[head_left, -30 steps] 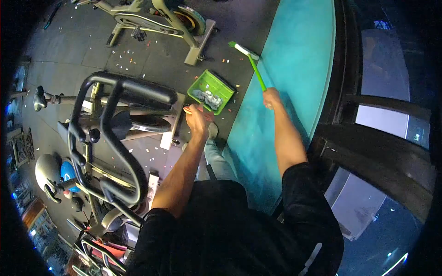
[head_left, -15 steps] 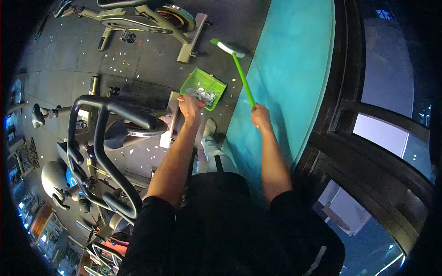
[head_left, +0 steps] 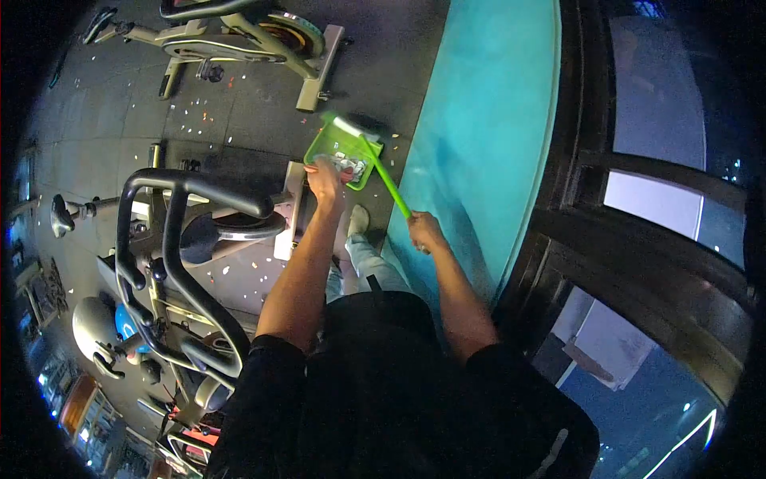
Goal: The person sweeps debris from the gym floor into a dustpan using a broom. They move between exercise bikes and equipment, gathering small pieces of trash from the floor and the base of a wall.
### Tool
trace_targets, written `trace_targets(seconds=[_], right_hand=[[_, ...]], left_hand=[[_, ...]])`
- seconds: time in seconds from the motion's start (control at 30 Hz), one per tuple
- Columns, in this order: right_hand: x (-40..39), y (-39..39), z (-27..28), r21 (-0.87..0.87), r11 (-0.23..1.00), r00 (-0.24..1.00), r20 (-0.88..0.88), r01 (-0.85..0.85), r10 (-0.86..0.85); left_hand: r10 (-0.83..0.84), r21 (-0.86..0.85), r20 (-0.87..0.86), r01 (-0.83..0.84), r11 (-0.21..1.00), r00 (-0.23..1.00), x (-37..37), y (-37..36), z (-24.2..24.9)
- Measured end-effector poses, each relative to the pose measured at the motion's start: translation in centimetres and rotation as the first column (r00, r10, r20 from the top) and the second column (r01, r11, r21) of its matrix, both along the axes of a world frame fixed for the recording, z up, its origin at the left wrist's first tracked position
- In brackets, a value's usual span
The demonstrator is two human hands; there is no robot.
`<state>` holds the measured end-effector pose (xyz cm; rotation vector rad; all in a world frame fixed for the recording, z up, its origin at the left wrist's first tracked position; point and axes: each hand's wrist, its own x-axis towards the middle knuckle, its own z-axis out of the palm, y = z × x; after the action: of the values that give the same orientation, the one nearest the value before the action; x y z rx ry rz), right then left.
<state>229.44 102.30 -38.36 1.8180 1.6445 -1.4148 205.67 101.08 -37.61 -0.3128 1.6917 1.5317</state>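
My right hand (head_left: 425, 232) is wrapped round the green handle of a broom (head_left: 388, 180), whose white and green head lies over the far edge of a green dustpan (head_left: 319, 146). Scraps of pale paper (head_left: 351, 166) lie inside the pan. At the pan's near left side my left hand (head_left: 323, 182) is closed, with something reddish beside the fingers; its grip on the dustpan handle is hidden by the hand, so what it holds cannot be made out.
An exercise bike (head_left: 239, 48) stands beyond the pan, and another bike (head_left: 179, 188) is close on the left. Small paper bits (head_left: 195, 112) dot the dark floor (head_left: 263, 112). A turquoise strip (head_left: 479, 104) runs along the window frame (head_left: 586, 191) on the right.
The broom head has moved left and nearer, from the floor beyond the pan onto its far edge. My right hand has shifted left and slightly nearer. The left hand stays by the pan.
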Motion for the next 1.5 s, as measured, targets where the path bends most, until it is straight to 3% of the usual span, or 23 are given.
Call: trace_targets(seconds=[0.03,0.07,0.13,0.17,0.2,0.4,0.47,0.5,0.6,0.67,0.73,0.83,0.97,1.03,1.2,1.27,1.3,1.37,1.4,1.47,1.5], right_hand=[[0.1,-0.7,1.1,0.019,1.000,0.999,-0.030,0.023,-0.022],[0.1,-0.8,2.5,0.027,0.999,0.999,-0.030,0.035,-0.035],[0.3,-1.1,4.8,-0.114,0.976,0.982,-0.014,0.184,-0.187],[0.8,-1.1,5.0,0.021,0.987,0.985,-0.069,0.160,-0.158],[1.2,-0.8,5.0,0.025,0.987,0.985,-0.071,0.160,-0.157],[2.5,1.2,2.5,0.021,0.973,0.974,-0.004,0.228,-0.228],[3.2,0.7,-0.7,-0.028,0.950,0.951,0.000,0.310,-0.310],[3.3,0.2,-1.3,-0.096,0.918,0.921,-0.030,0.384,-0.389],[4.2,-1.9,-0.8,-0.243,0.821,0.835,-0.069,0.517,-0.546],[5.0,-3.4,0.6,-0.317,0.756,0.780,-0.075,0.572,-0.621],[5.4,-4.4,2.5,-0.323,0.799,0.815,-0.121,0.507,-0.566],[3.4,-4.9,6.7,-0.235,0.800,0.807,-0.095,0.551,-0.583],[3.8,-4.8,4.5,-0.168,0.827,0.825,-0.101,0.537,-0.556],[3.3,-5.1,3.5,-0.110,0.884,0.884,-0.067,0.455,-0.464],[3.4,-6.0,3.6,-0.282,0.839,0.884,0.115,0.466,-0.452],[4.7,-6.9,4.7,-0.268,0.869,0.893,-0.059,0.417,-0.446],[4.9,-6.7,5.0,-0.266,0.871,0.895,-0.061,0.413,-0.443],[3.7,-5.9,9.3,-0.006,0.999,0.999,0.016,0.035,-0.035],[3.3,-5.2,11.0,-0.004,0.999,0.999,0.014,0.035,-0.035],[2.3,-3.1,13.5,0.095,0.981,0.984,0.062,-0.171,0.166],[1.8,-2.2,14.0,0.094,0.980,0.984,0.059,-0.175,0.170]], left_hand=[[0.097,0.045,-0.022,-0.096,0.994,0.995,0.3,0.2,1.2],[0.085,0.053,-0.021,-0.084,0.995,0.996,0.5,-0.1,1.1],[0.096,0.027,0.059,-0.097,0.995,0.994,0.3,-1.1,0.4],[0.120,0.053,0.147,-0.129,0.990,0.982,-0.2,-1.4,-0.5],[0.120,0.059,0.146,-0.130,0.990,0.982,-0.2,-1.8,-1.5],[-0.054,-0.055,-0.119,0.047,0.997,0.991,1.3,-3.9,1.4],[-0.172,-0.132,-0.104,0.158,0.979,0.980,1.5,-4.2,-0.1],[-0.205,-0.173,-0.164,0.176,0.969,0.965,1.3,-4.4,-4.4],[-0.107,-0.175,-0.108,0.087,0.981,0.988,2.6,-3.8,-0.1],[-0.153,-0.213,-0.089,0.132,0.968,0.984,2.4,-4.0,0.4],[-0.234,-0.158,-0.082,0.219,0.963,0.969,1.8,-4.1,0.1],[-0.270,-0.217,-0.105,0.243,0.945,0.957,1.5,-4.1,1.1],[-0.238,-0.227,-0.131,0.205,0.952,0.962,1.7,-4.6,2.7],[-0.251,-0.216,-0.105,0.225,0.950,0.962,1.2,-5.2,0.3],[-0.216,-0.149,-0.089,0.202,0.968,0.972,1.3,-5.8,0.1],[-0.189,-0.041,-0.083,0.186,0.982,0.978,1.0,-6.4,-0.2],[-0.185,-0.039,-0.086,0.182,0.983,0.979,0.8,-6.9,-0.7],[-0.044,0.078,0.020,0.043,0.996,0.999,0.6,-9.0,-3.2],[-0.044,0.080,0.019,0.043,0.996,0.999,0.7,-10.4,-3.4],[0.006,0.226,-0.006,-0.005,0.974,1.000,1.7,-13.9,-3.1],[0.025,0.273,-0.013,-0.021,0.962,1.000,2.2,-15.4,-2.8]])
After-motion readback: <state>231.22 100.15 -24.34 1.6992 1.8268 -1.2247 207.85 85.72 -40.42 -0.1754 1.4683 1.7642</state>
